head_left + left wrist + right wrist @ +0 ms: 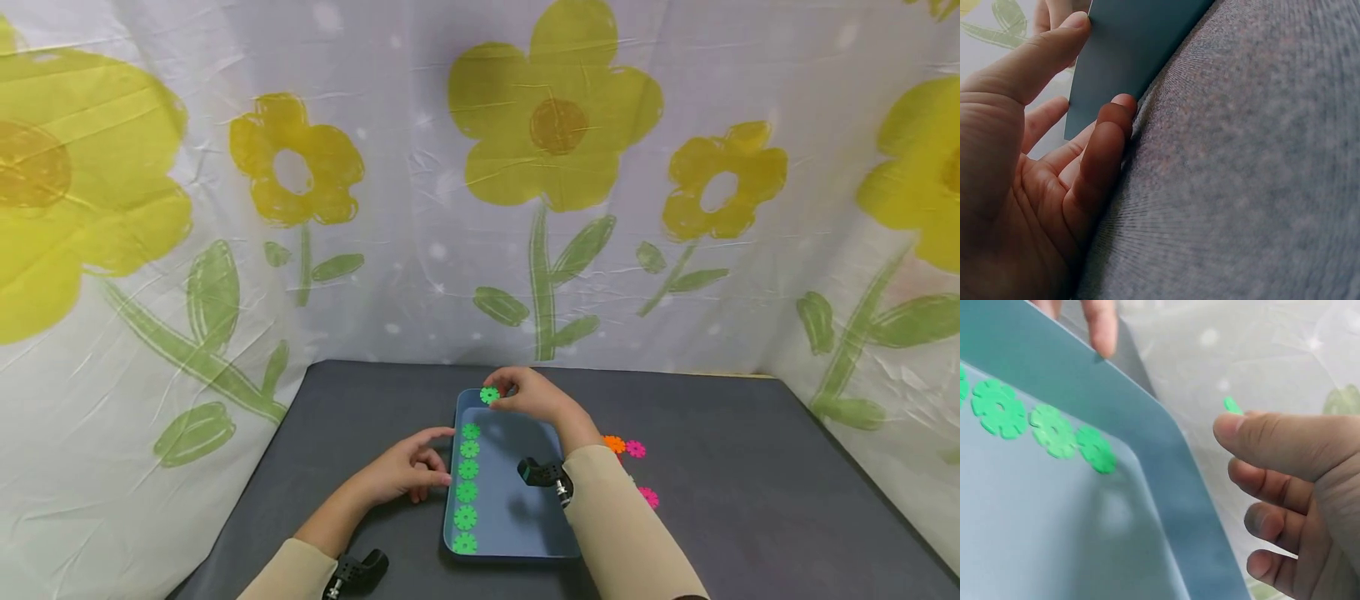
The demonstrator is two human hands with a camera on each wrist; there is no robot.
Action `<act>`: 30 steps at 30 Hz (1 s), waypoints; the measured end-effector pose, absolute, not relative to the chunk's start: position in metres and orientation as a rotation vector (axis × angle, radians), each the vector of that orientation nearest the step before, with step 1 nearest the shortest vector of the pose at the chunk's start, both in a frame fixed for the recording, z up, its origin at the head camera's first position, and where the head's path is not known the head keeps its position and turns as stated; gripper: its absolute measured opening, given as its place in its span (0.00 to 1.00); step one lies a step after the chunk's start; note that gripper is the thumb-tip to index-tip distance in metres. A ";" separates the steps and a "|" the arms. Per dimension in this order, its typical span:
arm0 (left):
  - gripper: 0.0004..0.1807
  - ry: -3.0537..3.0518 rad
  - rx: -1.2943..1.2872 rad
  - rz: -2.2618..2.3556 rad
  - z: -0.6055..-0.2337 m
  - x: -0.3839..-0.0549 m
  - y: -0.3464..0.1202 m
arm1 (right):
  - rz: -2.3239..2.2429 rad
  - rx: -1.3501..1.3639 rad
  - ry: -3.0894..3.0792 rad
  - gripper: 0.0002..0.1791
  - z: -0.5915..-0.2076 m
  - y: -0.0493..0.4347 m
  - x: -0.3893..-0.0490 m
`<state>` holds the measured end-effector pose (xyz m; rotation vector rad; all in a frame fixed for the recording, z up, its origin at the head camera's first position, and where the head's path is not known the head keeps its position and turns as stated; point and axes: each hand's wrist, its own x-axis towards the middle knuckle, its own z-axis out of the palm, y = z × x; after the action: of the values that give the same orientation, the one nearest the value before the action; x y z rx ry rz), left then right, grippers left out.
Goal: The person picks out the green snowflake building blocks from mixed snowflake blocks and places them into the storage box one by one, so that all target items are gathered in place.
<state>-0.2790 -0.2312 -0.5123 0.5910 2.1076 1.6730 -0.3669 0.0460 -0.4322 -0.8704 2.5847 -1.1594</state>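
Between thumb and fingers, my right hand (534, 395) pinches a green flower-shaped plastic disc (489, 395) over the far end of a blue-grey tray (517, 533). Only a sliver of this disc (1232, 405) shows past the thumb in the right wrist view. Several matching green discs (467, 492) lie in a line along the tray's left inner side. My left hand (397, 472) is at the tray's left side, its fingertips touching the outer wall (1132, 56). Its index finger is stretched out, while the other fingers bend loosely.
Right of the tray, partly behind my right forearm, lie orange discs (615, 444) and pink discs (636, 449) on the dark grey tabletop (750, 500). A white curtain (405, 250) printed with yellow flowers hangs behind the table and at both sides.
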 end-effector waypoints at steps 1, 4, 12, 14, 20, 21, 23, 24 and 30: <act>0.44 2.104 0.597 1.675 -0.512 -0.279 -0.231 | -1.151 -0.868 2.591 0.17 -0.433 0.043 -0.367; 0.43 2.100 0.602 1.681 -0.512 -0.280 -0.231 | -1.142 -0.840 2.610 0.16 -0.437 0.035 -0.368; 0.43 2.111 0.581 1.683 -0.513 -0.279 -0.230 | -1.096 -0.744 2.673 0.14 -0.458 0.024 -0.370; 0.43 2.113 0.575 1.683 -0.513 -0.278 -0.230 | -1.090 -0.728 2.670 0.14 -0.463 0.022 -0.369; 0.43 2.105 0.592 1.690 -0.514 -0.278 -0.231 | -1.038 -0.667 2.684 0.15 -0.474 0.016 -0.369; 0.43 2.103 0.596 1.691 -0.514 -0.278 -0.231 | -1.022 -0.658 2.696 0.16 -0.475 0.015 -0.368; 0.43 2.097 0.603 1.694 -0.514 -0.278 -0.231 | -0.988 -0.642 2.720 0.16 -0.477 0.013 -0.368; 0.43 2.097 0.602 1.694 -0.514 -0.278 -0.232 | -0.971 -0.634 2.733 0.16 -0.477 0.012 -0.367; 0.43 2.100 0.597 1.693 -0.515 -0.280 -0.232 | -0.896 -0.616 2.786 0.16 -0.479 0.006 -0.367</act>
<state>-0.2796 -0.2316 -0.5147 0.5968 2.1004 1.6932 -0.3670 0.0059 -0.4795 -0.6163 2.7863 -0.8960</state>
